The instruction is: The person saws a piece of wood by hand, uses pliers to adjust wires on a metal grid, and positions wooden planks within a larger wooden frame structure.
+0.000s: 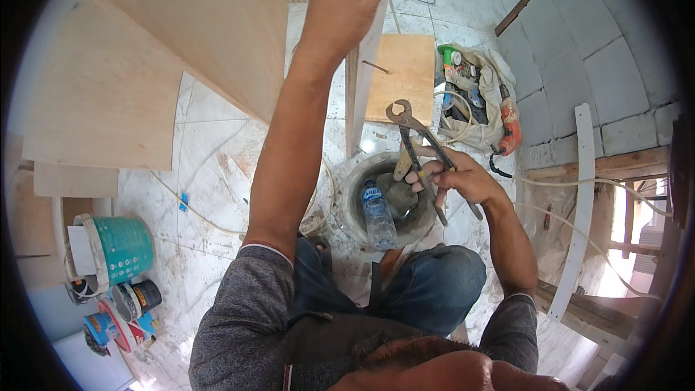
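My left hand (344, 11) is raised at the top of the view, its fingers wrapped round a long, narrow wooden board (364, 83) that stands steeply and ends low near the floor. A nail (376, 67) sticks out sideways from this board. My right hand (463, 176) grips the handles of metal pincers (410, 122), with the jaws pointing up and left toward the board. The jaws are apart from the nail. Below the pincers stands a grey, cement-stained bucket (349, 226) with a clear plastic bottle (379, 223) leaning in it.
A light plywood piece (405, 65) lies behind the board. Right of it sits a sack (499, 76) of tools, with an orange power tool (510, 129) beside it. Large wooden panels (195, 22) fill the left. A teal bucket (127, 246) stands lower left. Cables (210, 224) cross the floor.
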Tool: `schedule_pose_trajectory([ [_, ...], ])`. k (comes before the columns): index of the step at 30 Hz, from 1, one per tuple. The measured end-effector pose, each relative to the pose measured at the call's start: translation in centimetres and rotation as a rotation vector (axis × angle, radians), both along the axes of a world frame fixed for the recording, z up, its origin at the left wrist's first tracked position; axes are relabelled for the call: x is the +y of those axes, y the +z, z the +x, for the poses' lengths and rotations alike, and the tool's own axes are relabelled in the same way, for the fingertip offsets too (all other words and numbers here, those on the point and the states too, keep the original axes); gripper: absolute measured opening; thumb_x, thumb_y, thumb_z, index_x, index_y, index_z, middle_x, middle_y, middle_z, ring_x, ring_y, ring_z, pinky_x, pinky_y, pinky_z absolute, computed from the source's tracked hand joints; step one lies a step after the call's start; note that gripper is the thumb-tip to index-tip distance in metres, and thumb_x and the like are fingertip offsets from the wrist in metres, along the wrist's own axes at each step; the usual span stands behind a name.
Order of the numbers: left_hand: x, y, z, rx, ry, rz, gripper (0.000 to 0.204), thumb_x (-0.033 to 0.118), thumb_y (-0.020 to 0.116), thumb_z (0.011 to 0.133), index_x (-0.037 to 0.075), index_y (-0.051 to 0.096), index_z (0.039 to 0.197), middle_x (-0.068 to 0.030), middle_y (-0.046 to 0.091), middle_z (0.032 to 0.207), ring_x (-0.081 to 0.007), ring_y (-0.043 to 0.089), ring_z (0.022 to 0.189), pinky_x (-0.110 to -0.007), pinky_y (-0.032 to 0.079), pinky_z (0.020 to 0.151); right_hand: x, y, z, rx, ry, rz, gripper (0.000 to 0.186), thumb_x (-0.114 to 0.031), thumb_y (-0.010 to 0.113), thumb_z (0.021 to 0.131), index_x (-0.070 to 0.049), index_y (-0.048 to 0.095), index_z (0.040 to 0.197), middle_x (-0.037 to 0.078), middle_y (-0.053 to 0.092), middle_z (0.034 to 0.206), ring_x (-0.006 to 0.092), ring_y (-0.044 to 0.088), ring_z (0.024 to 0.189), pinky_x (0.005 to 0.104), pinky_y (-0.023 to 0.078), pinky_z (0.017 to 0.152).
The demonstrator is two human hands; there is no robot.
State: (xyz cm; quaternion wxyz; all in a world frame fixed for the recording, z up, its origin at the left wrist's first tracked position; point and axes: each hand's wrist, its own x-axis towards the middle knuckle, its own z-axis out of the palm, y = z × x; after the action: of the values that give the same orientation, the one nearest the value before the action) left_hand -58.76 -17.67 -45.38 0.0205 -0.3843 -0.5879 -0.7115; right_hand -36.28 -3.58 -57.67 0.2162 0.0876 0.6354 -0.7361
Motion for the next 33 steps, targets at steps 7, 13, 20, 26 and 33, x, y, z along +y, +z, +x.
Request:
schedule_pose_trajectory([
  [7,1.0,0.5,1.0,0.11,0.057,0.148,0.045,0.042,0.059,0.092,-0.002,0.056,0.102,-0.0062,0.057,0.085,-0.0174,0.054,0.08,-0.031,0.045,0.075,-0.9,4.4,-1.7,0.326,0.115,0.922,0.065,0.003,0.045,0.075,0.001,0.036,0.139,0.03,0.053,0.121,0.0395,0.057,0.107,0.0437,0.043,0.094],
  [13,0.8,-0.5,-0.3,0.15,0.103,0.026,0.047,0.04,0.06,0.092,-0.004,0.053,0.108,-0.0113,0.058,0.086,-0.0191,0.054,0.082,-0.033,0.046,0.077,-2.2,4.1,-2.2,0.607,-0.026,1.575,0.069,0.007,0.052,0.072,-0.001,0.038,0.139,0.029,0.05,0.119,0.043,0.049,0.111,0.0455,0.043,0.095],
  [20,0.4,0.1,0.5,0.094,0.14,-0.012,0.048,0.04,0.06,0.092,-0.004,0.051,0.11,-0.0137,0.058,0.082,-0.0208,0.056,0.079,-0.035,0.047,0.073,-2.0,5.3,-3.6,0.716,0.003,1.86,0.07,0.007,0.054,0.074,-0.005,0.038,0.141,0.026,0.049,0.12,0.0391,0.05,0.108,0.0443,0.046,0.091],
  [26,0.1,0.3,0.4,0.064,0.133,0.01,0.049,0.04,0.059,0.092,-0.004,0.05,0.112,-0.0161,0.061,0.083,-0.023,0.06,0.081,-0.036,0.047,0.074,-1.6,6.0,-4.3,0.73,0.006,1.9,0.067,0.002,0.055,0.077,-0.009,0.038,0.141,0.023,0.051,0.116,0.036,0.051,0.106,0.041,0.05,0.083],
  [33,0.3,-0.1,-0.2,0.064,0.123,0.053,0.047,0.038,0.059,0.092,-0.004,0.05,0.11,-0.016,0.062,0.084,-0.0226,0.06,0.083,-0.035,0.047,0.075,-1.0,6.0,-5.0,0.78,-0.034,1.954,0.062,0.0,0.054,0.079,-0.007,0.04,0.14,0.016,0.054,0.105,0.0299,0.052,0.095,0.0416,0.048,0.078],
])
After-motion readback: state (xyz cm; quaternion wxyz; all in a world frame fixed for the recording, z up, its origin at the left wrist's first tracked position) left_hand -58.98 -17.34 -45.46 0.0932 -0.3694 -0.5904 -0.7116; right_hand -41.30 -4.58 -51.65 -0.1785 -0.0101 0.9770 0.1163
